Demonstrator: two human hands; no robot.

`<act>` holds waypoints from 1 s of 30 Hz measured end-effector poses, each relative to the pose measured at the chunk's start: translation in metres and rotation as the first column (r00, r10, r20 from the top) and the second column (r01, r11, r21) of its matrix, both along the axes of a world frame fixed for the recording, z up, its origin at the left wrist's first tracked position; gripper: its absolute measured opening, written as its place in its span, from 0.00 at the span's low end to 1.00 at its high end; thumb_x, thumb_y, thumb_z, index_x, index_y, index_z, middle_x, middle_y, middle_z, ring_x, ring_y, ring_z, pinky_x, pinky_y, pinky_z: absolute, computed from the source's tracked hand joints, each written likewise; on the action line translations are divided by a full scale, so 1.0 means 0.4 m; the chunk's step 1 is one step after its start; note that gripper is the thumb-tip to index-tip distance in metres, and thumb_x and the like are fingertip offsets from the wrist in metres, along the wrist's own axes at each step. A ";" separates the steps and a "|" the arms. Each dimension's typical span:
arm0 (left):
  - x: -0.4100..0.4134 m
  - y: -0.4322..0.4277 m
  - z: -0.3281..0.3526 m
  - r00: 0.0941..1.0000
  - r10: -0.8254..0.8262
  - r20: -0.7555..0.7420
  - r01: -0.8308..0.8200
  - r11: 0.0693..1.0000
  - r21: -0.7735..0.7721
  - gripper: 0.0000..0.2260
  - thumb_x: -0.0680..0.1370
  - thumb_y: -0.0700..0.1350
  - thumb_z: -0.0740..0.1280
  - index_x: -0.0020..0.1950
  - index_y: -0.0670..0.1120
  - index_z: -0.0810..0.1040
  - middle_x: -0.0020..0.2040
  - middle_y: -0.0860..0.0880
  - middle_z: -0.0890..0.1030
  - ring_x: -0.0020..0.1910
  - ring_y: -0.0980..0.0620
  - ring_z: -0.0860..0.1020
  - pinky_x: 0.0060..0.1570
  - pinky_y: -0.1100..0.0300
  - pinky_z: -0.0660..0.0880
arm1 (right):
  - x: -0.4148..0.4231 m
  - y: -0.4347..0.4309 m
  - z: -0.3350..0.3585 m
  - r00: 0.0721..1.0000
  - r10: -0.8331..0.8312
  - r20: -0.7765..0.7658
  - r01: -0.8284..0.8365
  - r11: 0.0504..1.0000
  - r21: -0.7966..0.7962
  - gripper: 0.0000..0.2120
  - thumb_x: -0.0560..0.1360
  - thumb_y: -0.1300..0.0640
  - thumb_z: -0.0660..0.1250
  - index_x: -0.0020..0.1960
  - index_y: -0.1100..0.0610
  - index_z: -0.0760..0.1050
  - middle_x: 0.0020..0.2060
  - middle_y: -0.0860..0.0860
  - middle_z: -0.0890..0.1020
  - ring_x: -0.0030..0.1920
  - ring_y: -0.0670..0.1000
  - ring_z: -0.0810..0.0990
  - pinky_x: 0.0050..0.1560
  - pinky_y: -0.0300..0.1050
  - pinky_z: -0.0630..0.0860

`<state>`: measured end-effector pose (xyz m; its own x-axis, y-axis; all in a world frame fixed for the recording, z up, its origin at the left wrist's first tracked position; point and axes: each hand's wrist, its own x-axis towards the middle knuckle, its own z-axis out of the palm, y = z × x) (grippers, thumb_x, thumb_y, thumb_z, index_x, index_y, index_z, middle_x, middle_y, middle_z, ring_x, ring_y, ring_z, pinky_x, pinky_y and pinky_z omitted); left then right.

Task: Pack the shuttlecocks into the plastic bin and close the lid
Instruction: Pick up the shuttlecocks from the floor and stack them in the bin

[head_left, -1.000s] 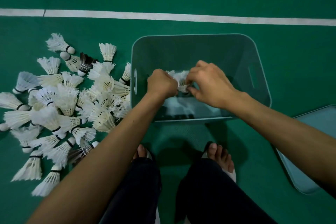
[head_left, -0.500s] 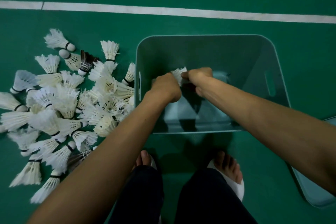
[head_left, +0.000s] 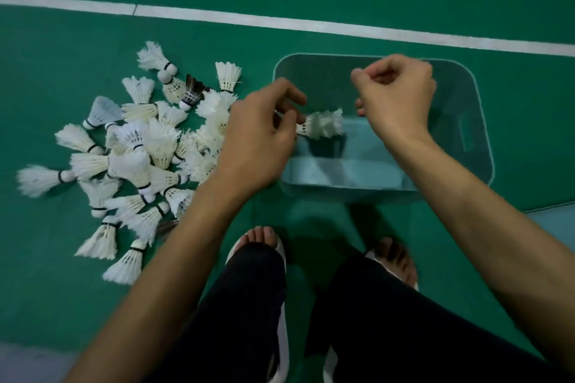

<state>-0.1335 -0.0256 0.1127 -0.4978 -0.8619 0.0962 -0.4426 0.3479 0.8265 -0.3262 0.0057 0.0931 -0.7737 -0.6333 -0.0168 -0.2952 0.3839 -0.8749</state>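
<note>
Both hands lifted above plastic bin (head_left: 460,109); right hand (head_left: 395,96) grip slack, empty; left hand (head_left: 258,137) beside shuttlecock stack (head_left: 323,125), grip unclear.

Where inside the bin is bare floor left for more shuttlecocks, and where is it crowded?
The bin is bare right of the shuttlecock stack, up to its right wall, and along its near wall. Also free: the green floor between bin and white line. Crowded: the shuttlecock pile left of the bin.
</note>
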 end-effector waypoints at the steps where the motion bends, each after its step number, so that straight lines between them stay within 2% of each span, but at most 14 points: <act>1: 0.040 0.015 -0.006 0.996 0.080 -0.027 -0.081 0.997 -0.013 0.08 0.79 0.36 0.64 0.53 0.45 0.81 0.43 0.52 0.85 0.39 0.55 0.83 0.41 0.55 0.81 | 0.047 0.010 0.034 0.999 0.053 -0.012 -0.054 0.996 -0.065 0.06 0.67 0.49 0.72 0.33 0.48 0.78 0.31 0.46 0.84 0.33 0.51 0.85 0.42 0.55 0.84; 3: 0.117 0.033 -0.050 0.970 0.241 0.025 -0.241 0.970 -0.020 0.06 0.80 0.37 0.65 0.51 0.46 0.81 0.43 0.53 0.84 0.41 0.58 0.82 0.40 0.59 0.79 | 0.149 0.029 0.075 0.982 0.187 -0.033 -0.190 0.972 -0.140 0.05 0.70 0.53 0.71 0.36 0.50 0.79 0.32 0.46 0.83 0.33 0.52 0.85 0.40 0.55 0.83; 6: 0.226 0.052 -0.166 0.885 0.389 0.257 -0.400 0.916 -0.007 0.04 0.78 0.40 0.68 0.50 0.47 0.81 0.46 0.52 0.83 0.41 0.55 0.81 0.39 0.60 0.74 | 0.287 0.050 0.064 0.909 0.415 -0.048 -0.418 0.903 -0.101 0.03 0.74 0.58 0.70 0.42 0.55 0.79 0.36 0.47 0.83 0.34 0.49 0.83 0.38 0.52 0.82; 9: 0.301 0.077 -0.274 0.793 0.419 0.441 -0.470 0.883 0.007 0.05 0.74 0.43 0.70 0.49 0.48 0.78 0.45 0.52 0.83 0.42 0.49 0.81 0.41 0.55 0.76 | 0.385 0.055 -0.006 0.807 0.590 0.002 -0.590 0.807 0.017 0.01 0.77 0.62 0.68 0.47 0.58 0.78 0.42 0.49 0.83 0.38 0.50 0.83 0.41 0.54 0.81; 13: 0.309 0.105 -0.337 0.685 0.492 0.537 -0.582 0.813 -0.002 0.17 0.70 0.50 0.76 0.52 0.49 0.71 0.49 0.50 0.79 0.46 0.45 0.78 0.45 0.49 0.78 | 0.451 0.063 -0.126 0.639 0.767 -0.057 -0.722 0.624 0.298 0.10 0.74 0.69 0.65 0.52 0.60 0.76 0.54 0.54 0.78 0.55 0.55 0.76 0.55 0.54 0.77; 15: 0.286 0.110 -0.352 0.655 0.538 0.530 -0.615 0.787 -0.039 0.24 0.71 0.55 0.77 0.57 0.47 0.68 0.54 0.46 0.77 0.50 0.43 0.77 0.47 0.47 0.76 | 0.454 0.070 -0.170 0.534 0.840 -0.093 -0.727 0.512 0.457 0.15 0.70 0.72 0.64 0.55 0.61 0.74 0.65 0.58 0.71 0.64 0.59 0.69 0.62 0.55 0.73; 17: 0.259 0.104 -0.365 0.634 0.581 0.510 -0.646 0.761 -0.065 0.28 0.72 0.59 0.76 0.60 0.44 0.67 0.56 0.44 0.75 0.53 0.40 0.76 0.47 0.46 0.76 | 0.442 0.067 -0.211 0.419 0.895 -0.156 -0.669 0.420 0.613 0.18 0.70 0.70 0.66 0.60 0.64 0.73 0.78 0.60 0.58 0.75 0.65 0.58 0.71 0.58 0.67; 18: 0.247 0.097 -0.371 0.629 0.595 0.501 -0.656 0.751 -0.069 0.29 0.72 0.59 0.75 0.61 0.43 0.67 0.57 0.43 0.75 0.54 0.39 0.76 0.46 0.46 0.75 | 0.437 0.062 -0.231 0.410 0.899 -0.153 -0.652 0.406 0.640 0.20 0.72 0.68 0.67 0.64 0.64 0.73 0.80 0.61 0.54 0.78 0.66 0.53 0.74 0.60 0.63; 19: 0.237 0.089 -0.376 0.630 0.600 0.492 -0.659 0.749 -0.070 0.30 0.73 0.59 0.76 0.62 0.43 0.67 0.58 0.42 0.75 0.54 0.39 0.76 0.46 0.47 0.74 | 0.434 0.054 -0.246 0.463 0.880 -0.104 -0.659 0.420 0.624 0.24 0.75 0.65 0.66 0.70 0.63 0.70 0.80 0.62 0.52 0.79 0.66 0.51 0.76 0.61 0.59; 21: 0.221 0.075 -0.385 0.656 0.584 0.478 -0.640 0.766 -0.057 0.27 0.73 0.54 0.77 0.62 0.42 0.68 0.58 0.41 0.77 0.54 0.38 0.77 0.44 0.49 0.72 | 0.434 0.035 -0.266 0.582 0.813 -0.029 -0.645 0.483 0.592 0.27 0.81 0.59 0.59 0.79 0.61 0.61 0.80 0.63 0.55 0.79 0.64 0.54 0.77 0.59 0.55; 24: 0.214 0.062 -0.389 0.718 0.560 0.413 -0.618 0.786 0.009 0.24 0.71 0.44 0.76 0.61 0.43 0.69 0.53 0.41 0.80 0.49 0.39 0.78 0.41 0.54 0.67 | 0.440 0.028 -0.271 0.623 0.780 -0.053 -0.599 0.520 0.609 0.21 0.81 0.60 0.60 0.73 0.63 0.68 0.73 0.62 0.65 0.73 0.62 0.63 0.72 0.55 0.60; 25: 0.218 0.059 -0.388 0.734 0.564 0.377 -0.616 0.787 0.021 0.25 0.70 0.41 0.77 0.61 0.44 0.68 0.52 0.42 0.80 0.47 0.41 0.78 0.41 0.56 0.66 | 0.447 0.038 -0.262 0.580 0.807 -0.113 -0.583 0.508 0.633 0.19 0.79 0.60 0.64 0.69 0.63 0.72 0.71 0.62 0.67 0.72 0.63 0.64 0.71 0.55 0.61; 28: 0.234 0.053 -0.366 0.785 0.557 0.272 -0.569 0.822 -0.039 0.31 0.66 0.39 0.77 0.66 0.46 0.68 0.55 0.45 0.78 0.46 0.49 0.73 0.42 0.59 0.65 | 0.460 0.072 -0.234 0.320 0.906 -0.276 -0.513 0.410 0.754 0.19 0.71 0.56 0.73 0.60 0.62 0.80 0.66 0.60 0.71 0.71 0.65 0.62 0.73 0.58 0.60; 30: 0.241 0.036 -0.345 0.818 0.495 0.292 -0.488 0.867 -0.102 0.32 0.66 0.40 0.74 0.70 0.49 0.71 0.57 0.46 0.75 0.47 0.51 0.72 0.44 0.60 0.67 | 0.457 0.080 -0.223 0.265 0.919 -0.293 -0.452 0.386 0.804 0.21 0.71 0.56 0.74 0.61 0.63 0.80 0.67 0.62 0.71 0.72 0.67 0.61 0.75 0.60 0.59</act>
<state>-0.0371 -0.0113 -0.0255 -0.0163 -0.9993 0.0334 -0.7830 0.0336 0.6211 -0.1434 0.0378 0.0040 0.0670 -0.9542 -0.2915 -0.9970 -0.0525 -0.0573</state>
